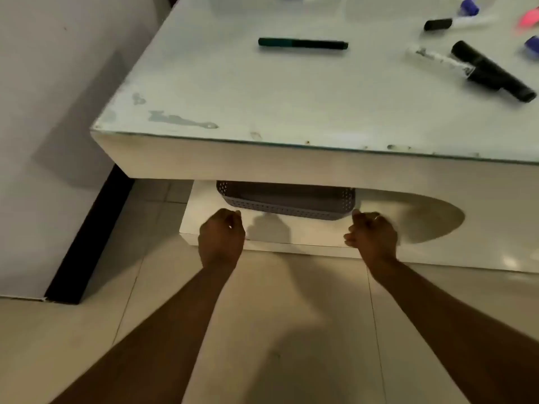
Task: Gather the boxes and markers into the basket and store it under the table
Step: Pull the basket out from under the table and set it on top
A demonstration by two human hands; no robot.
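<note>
Both forearms reach forward and low. Left hand (221,232) and right hand (372,233) are curled into fists, holding nothing, just beside the near corners of the grey basket (287,206) on the shelf under the table (262,160); markers (302,43) lie on top.

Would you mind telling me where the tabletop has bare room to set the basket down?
The near-left tabletop, between the front edge and the green marker, is bare. The far right is crowded around the black marker.
</note>
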